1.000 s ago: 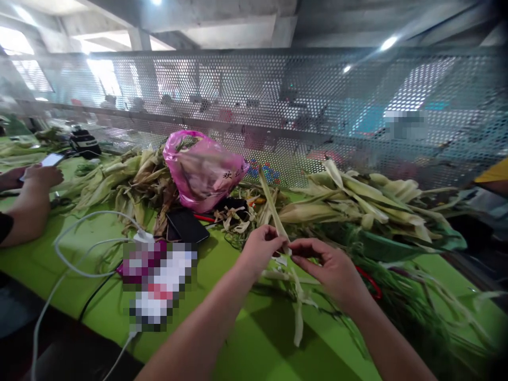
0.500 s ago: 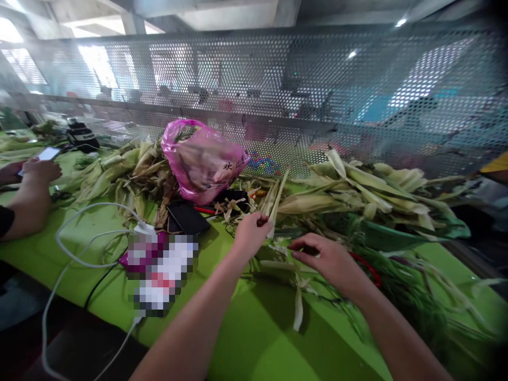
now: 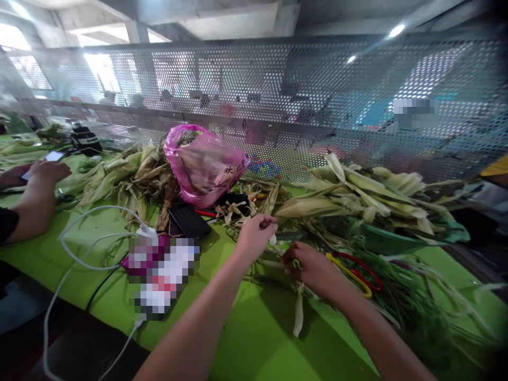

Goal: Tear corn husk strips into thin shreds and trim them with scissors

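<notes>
My left hand (image 3: pixel 257 233) is closed in a pinch above the green table, and a small pale piece of corn husk (image 3: pixel 273 239) shows under its fingertips. To the right and a little nearer, my right hand (image 3: pixel 307 267) reaches down with curled fingers among husk scraps. A bit of pale green shows between these fingers, but what they hold is unclear. A narrow husk strip (image 3: pixel 298 315) hangs below the right hand. Just beyond both hands lies a large pile of corn husks (image 3: pixel 357 190). Beside my right wrist lie a yellow loop (image 3: pixel 351 275) and a red loop (image 3: pixel 367 275).
A pink plastic bag (image 3: pixel 206 164) stands behind my left hand, near a black phone (image 3: pixel 189 221). White cables (image 3: pixel 63 248) run over the left side of the green table (image 3: pixel 246 338). Another person's hand (image 3: pixel 50 172) holds a phone at far left. A perforated metal screen (image 3: pixel 238 79) stands behind.
The long husk strip no longer stands up from my left hand. My right hand has lowered slightly leftward and its fingers have curled in, uncovering the yellow loop.
</notes>
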A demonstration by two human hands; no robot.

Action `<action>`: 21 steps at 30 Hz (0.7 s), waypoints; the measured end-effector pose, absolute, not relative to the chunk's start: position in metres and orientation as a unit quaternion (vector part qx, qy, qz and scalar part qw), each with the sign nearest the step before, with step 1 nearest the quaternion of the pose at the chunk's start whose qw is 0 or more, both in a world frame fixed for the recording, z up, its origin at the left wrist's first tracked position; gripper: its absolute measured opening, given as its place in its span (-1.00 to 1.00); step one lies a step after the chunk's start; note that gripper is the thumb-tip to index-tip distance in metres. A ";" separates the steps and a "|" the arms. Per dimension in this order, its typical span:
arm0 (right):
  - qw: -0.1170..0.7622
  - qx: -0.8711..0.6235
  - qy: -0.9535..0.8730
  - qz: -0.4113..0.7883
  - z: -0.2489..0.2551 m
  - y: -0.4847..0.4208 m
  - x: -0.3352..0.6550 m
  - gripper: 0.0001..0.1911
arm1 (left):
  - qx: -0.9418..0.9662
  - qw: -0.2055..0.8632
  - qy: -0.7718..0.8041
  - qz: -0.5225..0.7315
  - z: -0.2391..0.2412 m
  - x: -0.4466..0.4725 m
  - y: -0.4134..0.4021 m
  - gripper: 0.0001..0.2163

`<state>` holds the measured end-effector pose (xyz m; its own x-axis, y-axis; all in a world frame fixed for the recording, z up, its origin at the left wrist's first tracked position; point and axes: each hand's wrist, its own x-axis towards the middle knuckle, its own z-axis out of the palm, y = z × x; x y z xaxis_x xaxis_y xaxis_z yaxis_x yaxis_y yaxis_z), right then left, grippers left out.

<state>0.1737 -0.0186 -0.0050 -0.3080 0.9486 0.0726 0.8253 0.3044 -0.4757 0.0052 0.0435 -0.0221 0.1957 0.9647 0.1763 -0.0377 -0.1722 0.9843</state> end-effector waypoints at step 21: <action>0.660 -0.412 -0.475 0.412 0.016 -0.029 0.169 -0.80 | 0.532 0.704 0.274 0.382 -0.001 0.021 0.004 -0.51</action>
<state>0.1693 -0.0294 0.0165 0.2103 0.9346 0.2867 -0.1518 0.3210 -0.9349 0.0209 0.0043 -0.0014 0.5578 0.8297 0.0208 -0.2460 0.1413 0.9589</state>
